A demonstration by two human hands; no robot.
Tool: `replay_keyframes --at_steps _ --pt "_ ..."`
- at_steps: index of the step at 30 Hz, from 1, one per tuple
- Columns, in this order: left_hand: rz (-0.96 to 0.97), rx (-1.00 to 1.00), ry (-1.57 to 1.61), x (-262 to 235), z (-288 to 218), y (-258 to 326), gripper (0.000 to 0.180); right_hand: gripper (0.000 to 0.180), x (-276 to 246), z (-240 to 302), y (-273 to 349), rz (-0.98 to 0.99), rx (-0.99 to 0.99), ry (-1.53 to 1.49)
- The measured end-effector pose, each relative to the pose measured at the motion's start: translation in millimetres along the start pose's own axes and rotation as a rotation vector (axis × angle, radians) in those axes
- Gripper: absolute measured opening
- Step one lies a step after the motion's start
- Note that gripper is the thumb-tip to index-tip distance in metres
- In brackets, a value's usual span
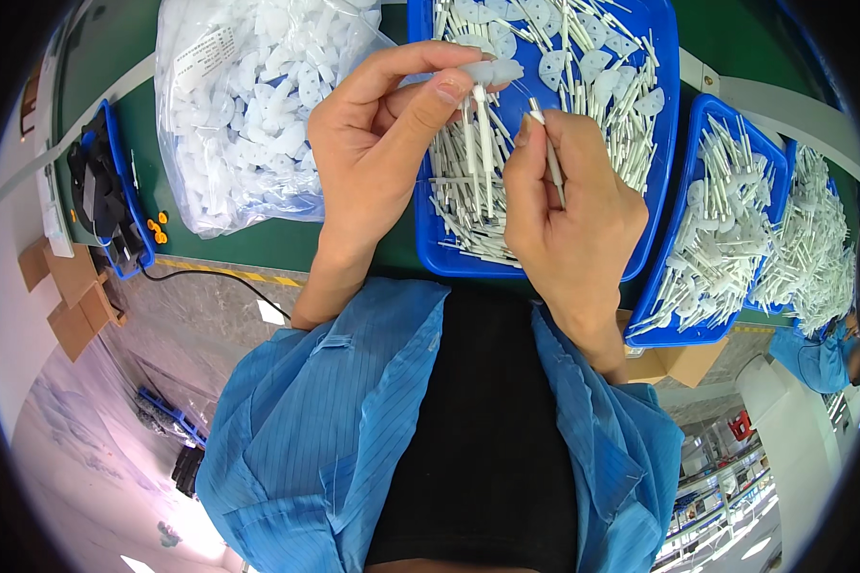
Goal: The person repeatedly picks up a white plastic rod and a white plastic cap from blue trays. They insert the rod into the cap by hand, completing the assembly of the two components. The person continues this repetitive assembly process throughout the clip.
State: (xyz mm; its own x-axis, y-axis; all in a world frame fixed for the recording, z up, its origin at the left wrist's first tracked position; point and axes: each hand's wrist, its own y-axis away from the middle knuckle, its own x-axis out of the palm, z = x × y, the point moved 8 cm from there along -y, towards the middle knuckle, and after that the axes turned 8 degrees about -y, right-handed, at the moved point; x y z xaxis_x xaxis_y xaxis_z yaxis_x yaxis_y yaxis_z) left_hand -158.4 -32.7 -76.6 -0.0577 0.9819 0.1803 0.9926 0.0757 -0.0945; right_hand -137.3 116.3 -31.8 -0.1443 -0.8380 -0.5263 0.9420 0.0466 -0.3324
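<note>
Hands of one person meet above a blue tray (430, 250) that serves as the landmark here. The left hand (368, 143) rises from the near edge of the tray, wrist bent, thumb and forefinger pinched shut on a flat white plastic piece (495, 71) with a white stem (484, 134) hanging down from it. The right hand (569, 205) is curled loosely just right of that, its grip closed around a thin white pin (548, 153) with a metal tip, held nearly upright. The pin's tip sits just beside the white piece, a small gap between them, both over the middle of the tray.

The tray rests on a green desk (287, 244) and is full of loose white pins and flat pieces. Left of the tray lies a clear bag (244, 115) stuffed with white flat pieces. Right of the tray stands a second blue tray (683, 329) heaped with assembled white parts. Far left of the tray, a small blue bin (119, 191) holds black items. Below the tray, blue sleeves and a black shirt fill the view.
</note>
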Motion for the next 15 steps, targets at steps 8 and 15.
replay_keyframes --at_steps 8,15 --pt "0.058 0.016 -0.051 2.5 -3.4 3.4 0.021 0.009 7.9 -7.5 2.0 0.168 0.163 -0.187" --pt "0.101 0.160 -0.088 8.1 -16.7 8.0 0.017 0.007 9.5 -7.3 -3.5 0.298 0.156 -0.339"
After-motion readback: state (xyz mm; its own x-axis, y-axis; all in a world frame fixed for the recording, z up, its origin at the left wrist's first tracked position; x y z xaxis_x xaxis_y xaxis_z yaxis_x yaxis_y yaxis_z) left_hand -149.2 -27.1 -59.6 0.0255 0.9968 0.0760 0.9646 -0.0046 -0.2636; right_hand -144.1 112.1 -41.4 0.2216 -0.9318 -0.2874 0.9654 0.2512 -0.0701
